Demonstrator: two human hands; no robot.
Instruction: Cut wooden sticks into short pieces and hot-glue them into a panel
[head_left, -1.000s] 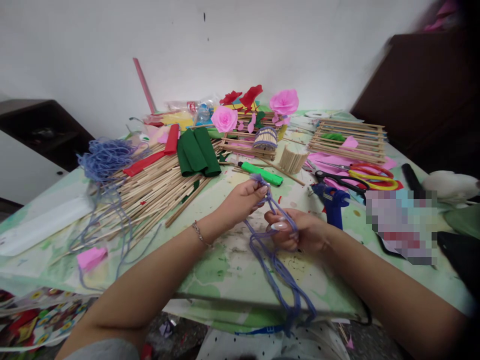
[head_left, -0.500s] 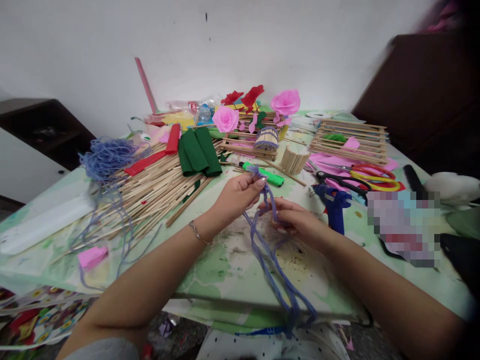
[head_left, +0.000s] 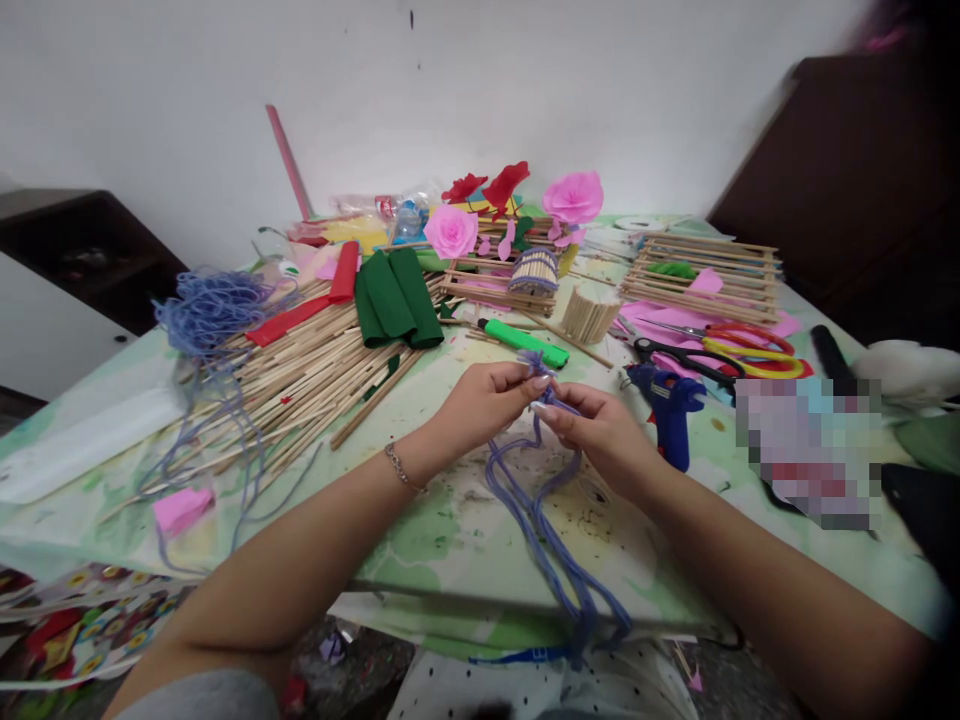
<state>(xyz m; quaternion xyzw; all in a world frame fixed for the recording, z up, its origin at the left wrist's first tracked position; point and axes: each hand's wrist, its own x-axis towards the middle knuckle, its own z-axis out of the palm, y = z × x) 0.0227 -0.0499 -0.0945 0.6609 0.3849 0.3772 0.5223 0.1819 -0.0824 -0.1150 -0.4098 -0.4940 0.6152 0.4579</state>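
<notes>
Over the front middle of the table, my left hand (head_left: 501, 402) pinches a bundle of blue-purple yarn (head_left: 546, 530) close to its frayed top end. Right beside it, my right hand (head_left: 596, 425) is closed on the same yarn just below, thumb and fingers pressed together. The two hands nearly touch at the fingertips. Several loose strands hang from them across the table and over its front edge. A green marker-like tool (head_left: 525, 342) lies just behind my hands.
Bamboo sticks (head_left: 300, 400), a yarn tangle (head_left: 214, 310) and green crepe paper (head_left: 397, 300) lie left. Behind stand pink paper flowers (head_left: 451, 232) and a small stick cup (head_left: 590, 315). On the right are a blue glue gun (head_left: 671, 410), scissors (head_left: 686, 362) and a stick frame (head_left: 701, 280).
My right hand has moved up and now grips the yarn against my left fingertips. My left hand has shifted slightly right and down. The strands below hang in wider loops.
</notes>
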